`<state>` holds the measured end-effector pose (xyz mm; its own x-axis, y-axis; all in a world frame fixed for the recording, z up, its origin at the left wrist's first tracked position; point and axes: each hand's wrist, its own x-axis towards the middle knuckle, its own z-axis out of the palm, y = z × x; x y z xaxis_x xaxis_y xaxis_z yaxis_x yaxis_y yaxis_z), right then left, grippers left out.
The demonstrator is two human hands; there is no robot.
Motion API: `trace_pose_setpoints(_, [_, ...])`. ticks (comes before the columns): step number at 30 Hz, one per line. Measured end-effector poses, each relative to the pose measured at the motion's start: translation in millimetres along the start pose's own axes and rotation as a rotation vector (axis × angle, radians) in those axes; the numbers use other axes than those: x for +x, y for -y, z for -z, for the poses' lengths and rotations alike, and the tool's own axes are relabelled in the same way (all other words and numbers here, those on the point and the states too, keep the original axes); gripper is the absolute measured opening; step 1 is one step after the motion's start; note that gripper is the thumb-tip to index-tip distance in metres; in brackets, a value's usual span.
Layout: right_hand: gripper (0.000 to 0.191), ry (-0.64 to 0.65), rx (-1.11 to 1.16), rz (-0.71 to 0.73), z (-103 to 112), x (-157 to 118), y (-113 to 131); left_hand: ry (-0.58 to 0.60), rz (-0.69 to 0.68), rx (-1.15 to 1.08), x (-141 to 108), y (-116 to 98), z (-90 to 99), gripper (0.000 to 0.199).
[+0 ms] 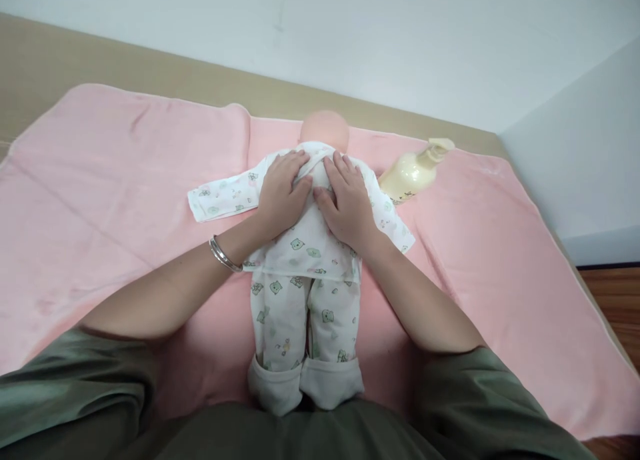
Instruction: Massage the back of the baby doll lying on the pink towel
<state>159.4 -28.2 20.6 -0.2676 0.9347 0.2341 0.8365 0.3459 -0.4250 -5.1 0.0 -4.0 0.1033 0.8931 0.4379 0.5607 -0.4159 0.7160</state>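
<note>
A baby doll (pixel 324 128) lies on its back or front, I cannot tell which, with its head away from me. It wears a white printed top (pixel 315 247) and matching trousers (pixel 280 313) with turned-up cuffs. My left hand (pixel 285 190) rests flat on the left side of the top's chest area, fingers stretched out. On the right side, my right hand (pixel 347 197) lies flat too, its thumb close to the left thumb. Both hands touch the cloth and hold nothing. The doll's sleeves spread out to either side.
Under the doll a pink blanket (pixel 150 153) covers most of a tan surface (pixel 150 67). A cream pump bottle (pixel 413 173) lies tilted beside the doll's right-hand sleeve. White walls (pixel 350 40) stand behind and at the right. Wooden flooring (pixel 613 300) shows at the right edge.
</note>
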Motion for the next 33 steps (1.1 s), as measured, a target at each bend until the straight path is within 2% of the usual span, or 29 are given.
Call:
trace_pose_setpoints(7, [0.064,-0.024,0.029,-0.01,2.4,-2.8,2.0,-0.043,-0.008,-0.01,-2.0,-2.8,-2.3,0.053])
trace_pose_setpoints(18, [0.06,-0.106,-0.032,-0.01,-7.4,-4.4,8.0,-0.026,0.007,-0.034,-1.3,-3.6,0.5,0.061])
trace_pose_setpoints(33, [0.059,-0.104,-0.016,0.004,-7.3,-3.6,3.4,-0.049,-0.003,-0.092,-2.4,0.5,-2.5,0.052])
